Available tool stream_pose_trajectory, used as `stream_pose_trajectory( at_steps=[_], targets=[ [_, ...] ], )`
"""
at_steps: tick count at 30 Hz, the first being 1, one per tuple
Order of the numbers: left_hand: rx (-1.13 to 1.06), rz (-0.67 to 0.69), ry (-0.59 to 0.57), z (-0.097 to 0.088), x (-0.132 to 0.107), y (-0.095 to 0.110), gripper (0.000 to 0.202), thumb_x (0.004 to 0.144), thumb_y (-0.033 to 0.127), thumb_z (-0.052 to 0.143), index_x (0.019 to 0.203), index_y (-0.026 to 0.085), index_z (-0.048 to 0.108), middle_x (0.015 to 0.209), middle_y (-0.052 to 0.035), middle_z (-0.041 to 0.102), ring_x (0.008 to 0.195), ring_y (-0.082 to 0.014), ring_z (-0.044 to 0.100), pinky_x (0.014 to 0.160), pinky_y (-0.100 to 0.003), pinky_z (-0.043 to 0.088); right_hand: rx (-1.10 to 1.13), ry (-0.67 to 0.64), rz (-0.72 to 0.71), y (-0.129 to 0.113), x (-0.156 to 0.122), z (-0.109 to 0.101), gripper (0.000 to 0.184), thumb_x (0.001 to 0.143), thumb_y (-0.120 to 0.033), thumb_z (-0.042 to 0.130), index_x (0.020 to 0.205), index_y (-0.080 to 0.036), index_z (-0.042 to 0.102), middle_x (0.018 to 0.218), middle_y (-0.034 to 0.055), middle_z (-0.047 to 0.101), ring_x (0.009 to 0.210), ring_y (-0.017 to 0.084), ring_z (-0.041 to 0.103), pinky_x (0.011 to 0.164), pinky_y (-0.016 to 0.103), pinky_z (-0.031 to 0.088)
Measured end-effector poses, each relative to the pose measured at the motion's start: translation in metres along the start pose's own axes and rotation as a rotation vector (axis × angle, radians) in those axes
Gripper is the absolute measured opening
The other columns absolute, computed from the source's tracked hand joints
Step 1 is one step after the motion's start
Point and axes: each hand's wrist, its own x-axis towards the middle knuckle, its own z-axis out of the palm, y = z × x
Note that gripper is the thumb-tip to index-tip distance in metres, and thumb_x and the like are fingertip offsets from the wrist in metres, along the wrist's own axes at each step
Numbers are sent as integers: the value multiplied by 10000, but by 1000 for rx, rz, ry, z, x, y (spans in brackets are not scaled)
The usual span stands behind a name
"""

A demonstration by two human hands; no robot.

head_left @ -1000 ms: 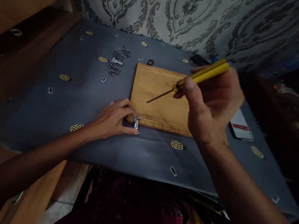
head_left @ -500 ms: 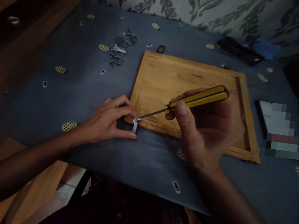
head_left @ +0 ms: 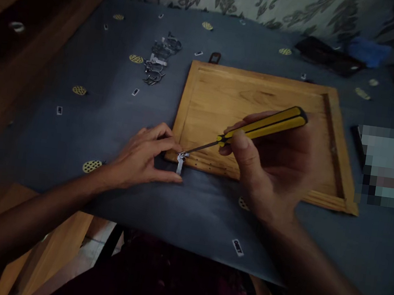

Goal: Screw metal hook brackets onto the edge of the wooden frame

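Note:
My right hand (head_left: 273,172) grips a screwdriver (head_left: 265,125) by its yellow and black handle. The shaft slants down to the left, its tip at a small silver metal bracket (head_left: 180,163) on the near left corner of a framed wooden panel (head_left: 220,107). Thumb and forefinger of my left hand (head_left: 145,157) hold the bracket from its two ends, the thumb at the lower end just past the panel's edge. A row of small dark holes runs along the near edge of the panel. Whatever the tip presses on is too small to make out.
Several loose metal fittings (head_left: 159,60) lie in a heap behind my left hand. A dark loop (head_left: 214,57) sticks out past the panel's far edge. A black case (head_left: 328,56) and blue cloth (head_left: 369,51) are at the back right. A blurred-out phone-like object (head_left: 385,162) lies right of the panel.
The view has shifted slightly, and the panel's right side appears farther right. Both hands keep nearly the same hold, with the screwdriver tip still at the bracket.

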Motion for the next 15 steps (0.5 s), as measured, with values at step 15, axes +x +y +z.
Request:
stream_pose_trajectory(
  at_steps=[15],
  targets=[
    [0,21,10,1,0,-1,460,838,498,901,1212,273,757,1148,-36,652,1083,-256,631,901,-383,474,-42,-179,55,-20,18,9,339,815,-346,941,826,-301,605,767,-43,656,641,166,645,514,313,527]
  ],
)
